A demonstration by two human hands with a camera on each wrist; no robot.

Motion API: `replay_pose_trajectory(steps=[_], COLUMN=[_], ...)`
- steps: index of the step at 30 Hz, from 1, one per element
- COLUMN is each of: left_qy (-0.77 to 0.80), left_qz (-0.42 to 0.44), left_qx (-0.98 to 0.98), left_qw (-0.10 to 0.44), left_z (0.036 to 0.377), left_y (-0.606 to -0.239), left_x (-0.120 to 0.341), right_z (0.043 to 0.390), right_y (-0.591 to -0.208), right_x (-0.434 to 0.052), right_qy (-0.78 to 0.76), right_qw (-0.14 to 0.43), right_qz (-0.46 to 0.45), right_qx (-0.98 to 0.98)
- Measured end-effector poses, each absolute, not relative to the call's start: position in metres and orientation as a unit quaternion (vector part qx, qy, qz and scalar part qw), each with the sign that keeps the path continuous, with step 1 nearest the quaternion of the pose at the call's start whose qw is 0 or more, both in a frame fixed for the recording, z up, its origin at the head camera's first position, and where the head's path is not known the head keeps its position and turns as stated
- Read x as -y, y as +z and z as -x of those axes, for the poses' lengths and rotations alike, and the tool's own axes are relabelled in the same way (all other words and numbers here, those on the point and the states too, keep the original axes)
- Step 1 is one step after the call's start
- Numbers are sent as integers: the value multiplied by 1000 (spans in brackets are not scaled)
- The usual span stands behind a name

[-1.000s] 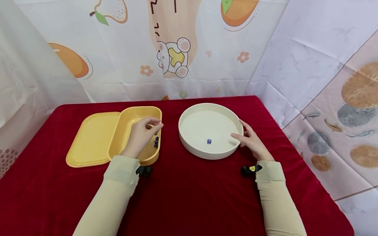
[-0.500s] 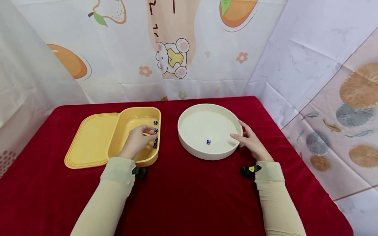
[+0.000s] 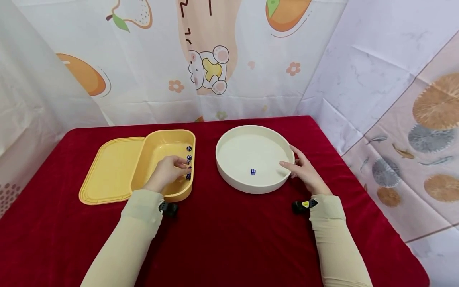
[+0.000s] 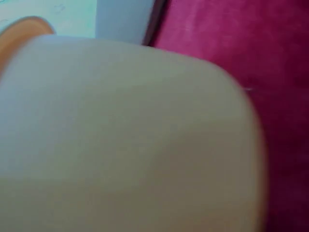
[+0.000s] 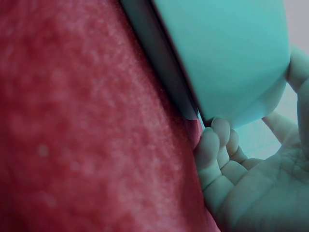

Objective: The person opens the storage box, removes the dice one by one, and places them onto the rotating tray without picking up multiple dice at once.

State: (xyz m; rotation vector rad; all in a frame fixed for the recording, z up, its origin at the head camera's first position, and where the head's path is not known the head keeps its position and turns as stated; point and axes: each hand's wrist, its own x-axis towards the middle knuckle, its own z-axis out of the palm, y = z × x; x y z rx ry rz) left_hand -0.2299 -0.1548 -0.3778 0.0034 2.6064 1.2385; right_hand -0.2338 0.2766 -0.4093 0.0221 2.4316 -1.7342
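Note:
My left hand reaches into a yellow rectangular box. Its thumb and fingertips pinch a blue die by the box's right wall, partly hiding it. Other blue dice with white pips lie along that wall, one die at the far end. The box's rounded outer wall fills most of the left wrist view, blurred. My right hand grips the right rim of a round white tray, thumb over the inside, fingers outside. In the right wrist view, fingertips curl at its bottom edge. A single blue die sits in the tray.
The yellow lid lies flat, left of the box. A red cloth covers the table, with bare cloth between box and tray. Patterned curtains hang behind the table and on both sides.
My left hand has come down from above the box's right rim to the dice inside, moving slightly left and nearer. The right hand stays on the tray, and the tray's die has not moved.

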Motion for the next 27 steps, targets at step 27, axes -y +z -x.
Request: replay_pose_trajectory(steps=[27], left_qy=[403], left_qz=[7], left_qx=[-903], left_qw=[147], left_z=[229], left_y=[-389], left_x=[154], right_z=[235], right_y=[-411], right_x=[-276], right_qy=[-575], right_qw=[78], right_qz=[-11], right_qx=[-814])
